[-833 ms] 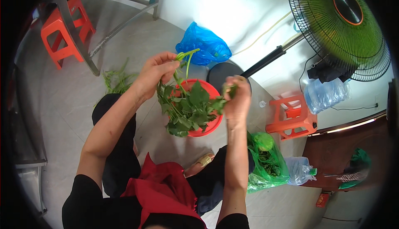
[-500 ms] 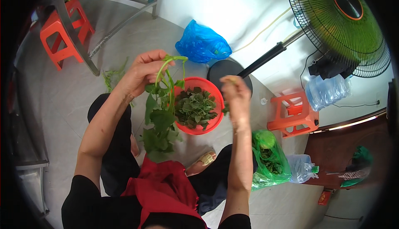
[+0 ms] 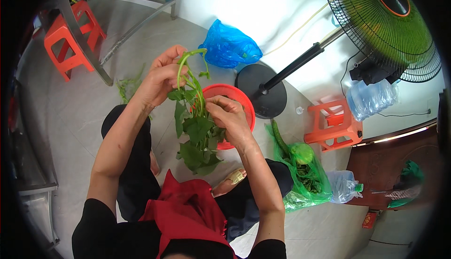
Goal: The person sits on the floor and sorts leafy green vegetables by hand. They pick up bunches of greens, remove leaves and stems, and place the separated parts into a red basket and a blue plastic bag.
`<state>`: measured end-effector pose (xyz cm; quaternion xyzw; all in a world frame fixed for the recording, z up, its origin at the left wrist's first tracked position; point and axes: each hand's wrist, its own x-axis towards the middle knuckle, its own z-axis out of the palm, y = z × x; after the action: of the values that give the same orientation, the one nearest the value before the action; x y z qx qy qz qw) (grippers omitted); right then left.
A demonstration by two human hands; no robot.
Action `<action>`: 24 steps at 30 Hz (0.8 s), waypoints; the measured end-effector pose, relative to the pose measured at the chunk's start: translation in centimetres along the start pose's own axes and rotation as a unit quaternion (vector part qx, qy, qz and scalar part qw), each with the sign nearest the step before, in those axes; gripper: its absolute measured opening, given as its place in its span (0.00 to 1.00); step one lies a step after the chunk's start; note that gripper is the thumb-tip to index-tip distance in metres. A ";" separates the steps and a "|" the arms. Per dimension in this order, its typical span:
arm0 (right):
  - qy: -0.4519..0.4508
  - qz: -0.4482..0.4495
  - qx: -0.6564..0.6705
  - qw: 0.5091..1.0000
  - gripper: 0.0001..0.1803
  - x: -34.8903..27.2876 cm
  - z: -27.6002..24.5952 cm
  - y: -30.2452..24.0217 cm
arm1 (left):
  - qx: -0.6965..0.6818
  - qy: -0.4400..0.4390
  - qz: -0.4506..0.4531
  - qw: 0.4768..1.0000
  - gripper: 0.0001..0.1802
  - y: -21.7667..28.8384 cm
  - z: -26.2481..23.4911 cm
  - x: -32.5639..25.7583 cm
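My left hand [image 3: 162,78] is closed round the upper stems of a bunch of leafy greens [image 3: 197,132], long green vines with broad leaves. The stems curve over at the top and the leaves hang below the hand. My right hand [image 3: 230,118] pinches at the middle of the same bunch, thumb and fingers against the stems; what exactly lies between its fingertips is partly hidden. Beneath both hands stands a round red mesh basket [image 3: 246,104]. The bunch and my right hand cover most of its inside.
Beyond the basket are a blue plastic bag [image 3: 230,45] and a standing fan's black base [image 3: 270,92]. A green bag of vegetables [image 3: 305,174] lies by my right knee, near an orange stool [image 3: 333,125]. Loose greens [image 3: 128,87] lie on the floor to the left.
My right hand has come left and down from the basket's right side to the bunch's stems. The hanging leaves have shifted slightly right, now covering the basket's left part.
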<state>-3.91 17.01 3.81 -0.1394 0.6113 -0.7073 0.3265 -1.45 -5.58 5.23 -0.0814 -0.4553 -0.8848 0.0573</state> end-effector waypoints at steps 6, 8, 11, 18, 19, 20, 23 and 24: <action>0.049 -0.071 -0.062 0.994 0.04 0.2 -0.9 0.5 | 0.195 0.037 -0.025 0.980 0.09 0.7 0.4 0.1; 0.077 -0.092 -0.088 0.989 0.03 0.5 -0.9 0.1 | 0.308 0.063 -0.028 0.949 0.08 0.6 0.2 0.1; 0.111 -0.103 -0.103 0.983 0.04 0.3 -1.1 -0.6 | 0.408 0.076 -0.046 0.909 0.10 -0.1 -0.2 0.5; 0.153 -0.121 -0.061 0.979 0.06 2.2 -2.7 1.6 | 0.454 0.049 -0.078 0.886 0.17 -0.3 0.2 0.2; 0.151 -0.103 -0.002 0.983 0.06 2.4 -2.8 1.5 | 0.431 0.045 -0.066 0.899 0.17 -0.4 0.5 0.2; 0.159 -0.093 -0.006 0.983 0.07 2.8 -3.3 1.9 | 0.409 0.049 -0.055 0.909 0.17 -0.6 0.8 0.2; 0.187 -0.095 0.063 0.976 0.07 3.3 -4.7 2.1 | 0.355 0.071 -0.036 0.932 0.16 -0.5 0.8 0.2; 0.204 -0.080 0.087 0.972 0.07 3.2 -5.1 2.0 | 0.342 0.081 -0.039 0.935 0.16 -0.3 0.6 0.2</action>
<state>-8.75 18.87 0.13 -0.0115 0.5881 -0.7951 0.1478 -1.67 -4.96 5.37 0.0329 -0.7272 -0.6805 0.0839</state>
